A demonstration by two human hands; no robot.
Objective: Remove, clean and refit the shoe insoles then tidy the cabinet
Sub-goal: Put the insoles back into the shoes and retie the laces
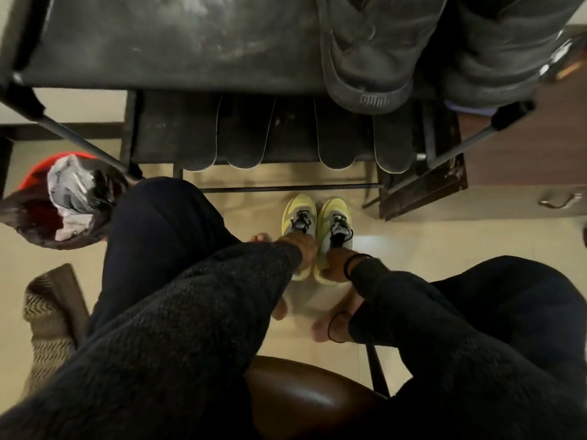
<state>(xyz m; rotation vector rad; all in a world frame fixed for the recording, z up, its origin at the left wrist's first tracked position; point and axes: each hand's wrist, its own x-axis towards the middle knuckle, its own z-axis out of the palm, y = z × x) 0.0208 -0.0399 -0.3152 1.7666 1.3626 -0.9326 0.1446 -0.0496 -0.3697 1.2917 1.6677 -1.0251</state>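
Note:
Two small yellow and grey sneakers stand side by side on the floor, the left sneaker (298, 211) and the right sneaker (336, 214). My left hand (301, 249) grips the heel end of the left one. My right hand (336, 265) grips the heel end of the right one. Several dark insoles (244, 134) lie flat on the lower shelf of the black shoe rack (158, 42), their rounded ends hanging over the front edge. A pair of dark grey sneakers (374, 58) sits on the rack's top shelf at the right.
A red bin (35, 179) lined with a dark bag holds crumpled plastic at the left. A wooden cabinet with a metal handle (521, 173) stands at the right. I sit on a brown stool (301, 398), bare feet on the tiled floor. A woven basket (47, 325) sits at lower left.

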